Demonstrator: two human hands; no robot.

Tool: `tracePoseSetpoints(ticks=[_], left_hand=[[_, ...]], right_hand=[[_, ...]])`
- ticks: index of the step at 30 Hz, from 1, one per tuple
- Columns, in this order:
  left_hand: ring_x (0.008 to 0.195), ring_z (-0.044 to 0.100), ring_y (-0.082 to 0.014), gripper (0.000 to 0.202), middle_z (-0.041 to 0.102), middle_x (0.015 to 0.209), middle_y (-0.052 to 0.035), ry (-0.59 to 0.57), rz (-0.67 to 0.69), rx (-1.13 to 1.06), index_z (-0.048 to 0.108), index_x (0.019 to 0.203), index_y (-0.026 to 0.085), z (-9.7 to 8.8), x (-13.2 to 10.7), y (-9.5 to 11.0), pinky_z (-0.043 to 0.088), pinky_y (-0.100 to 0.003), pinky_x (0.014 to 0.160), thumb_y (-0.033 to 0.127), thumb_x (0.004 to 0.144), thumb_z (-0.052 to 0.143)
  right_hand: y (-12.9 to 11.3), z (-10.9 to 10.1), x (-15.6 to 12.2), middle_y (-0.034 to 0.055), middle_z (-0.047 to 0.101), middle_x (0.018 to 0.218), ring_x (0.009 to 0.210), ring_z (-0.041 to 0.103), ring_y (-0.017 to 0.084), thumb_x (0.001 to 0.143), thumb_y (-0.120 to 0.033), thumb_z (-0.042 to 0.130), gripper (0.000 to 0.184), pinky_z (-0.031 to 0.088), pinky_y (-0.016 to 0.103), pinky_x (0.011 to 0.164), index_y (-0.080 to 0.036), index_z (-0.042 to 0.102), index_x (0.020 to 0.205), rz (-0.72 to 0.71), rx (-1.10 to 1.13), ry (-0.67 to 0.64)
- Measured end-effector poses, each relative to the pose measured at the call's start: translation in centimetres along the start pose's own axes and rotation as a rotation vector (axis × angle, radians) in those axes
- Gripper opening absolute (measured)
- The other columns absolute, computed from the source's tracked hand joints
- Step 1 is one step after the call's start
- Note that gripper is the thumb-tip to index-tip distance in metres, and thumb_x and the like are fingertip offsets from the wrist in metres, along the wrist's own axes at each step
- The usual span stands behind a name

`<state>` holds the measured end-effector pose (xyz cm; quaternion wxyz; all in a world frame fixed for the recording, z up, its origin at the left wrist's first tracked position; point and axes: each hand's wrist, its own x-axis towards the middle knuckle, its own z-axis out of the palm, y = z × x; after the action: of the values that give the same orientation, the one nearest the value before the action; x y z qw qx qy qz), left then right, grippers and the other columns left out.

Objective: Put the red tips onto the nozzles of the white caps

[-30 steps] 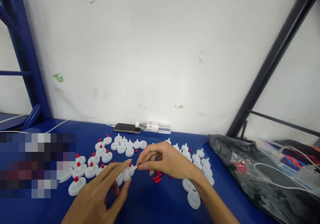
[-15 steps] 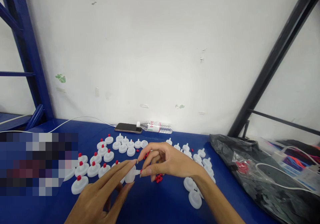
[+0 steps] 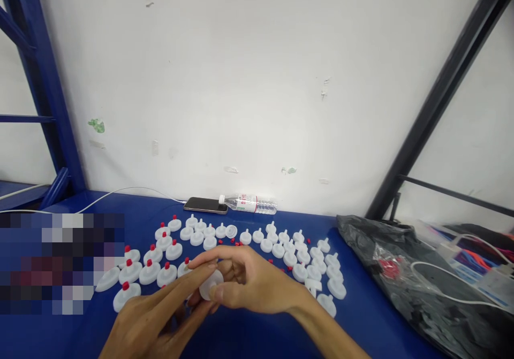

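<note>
Between the thumb and fingers of my left hand [image 3: 155, 313] is a translucent white nozzle cap [image 3: 209, 282], turned with its spout side toward my right hand [image 3: 261, 281]. The right thumb presses on the spout side, and the right fingers curl behind the cap. A red tip at the spout cannot be made out under the thumb. On the left stand several white nozzle caps with red tips [image 3: 150, 272]. To the right are several white nozzle caps without tips [image 3: 300, 272]. A few loose red tips [image 3: 236, 243] show behind my right hand.
A phone [image 3: 205, 205] on a white cable and a clear plastic bottle [image 3: 251, 203] lie along the wall. At the right is a black plastic bag [image 3: 425, 289] with a small clear bag of red pieces [image 3: 388, 268] on it. Blue and black frame posts rise on both sides.
My right hand has moved left and closed in on the nozzle cap, its thumb now against the spout side. The cap has turned more toward me. The right forearm uncovers more caps behind.
</note>
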<state>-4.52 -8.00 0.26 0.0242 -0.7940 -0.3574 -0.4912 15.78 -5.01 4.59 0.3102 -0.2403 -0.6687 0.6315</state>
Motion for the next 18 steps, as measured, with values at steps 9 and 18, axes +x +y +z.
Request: tracePoseSetpoints(ticks=[9, 18], left_hand=[[0.044, 0.071, -0.0093, 0.031, 0.081, 0.075, 0.0087, -0.016, -0.049, 0.003, 0.074, 0.115, 0.036, -0.2, 0.7, 0.0, 0.05, -0.012, 0.041, 0.056, 0.103, 0.053], [0.036, 0.059, -0.0078, 0.028, 0.063, 0.057, 0.0121, -0.041, -0.069, 0.054, 0.062, 0.129, 0.035, 0.1, 0.1, -0.1, 0.048, -0.012, 0.043, 0.04, 0.103, 0.053]], right_hand=[[0.3, 1.2, 0.5, -0.003, 0.066, 0.075, 0.06, 0.055, 0.011, 0.072, -0.022, 0.071, 0.039, 0.044, 0.024, 0.06, -0.021, 0.075, 0.111, -0.038, -0.077, 0.177], [0.0, 1.0, 0.5, 0.0032, 0.075, 0.093, 0.079, 0.071, 0.018, 0.08, -0.028, 0.074, 0.039, 0.053, 0.028, 0.07, -0.023, 0.071, 0.119, -0.065, -0.116, 0.21]])
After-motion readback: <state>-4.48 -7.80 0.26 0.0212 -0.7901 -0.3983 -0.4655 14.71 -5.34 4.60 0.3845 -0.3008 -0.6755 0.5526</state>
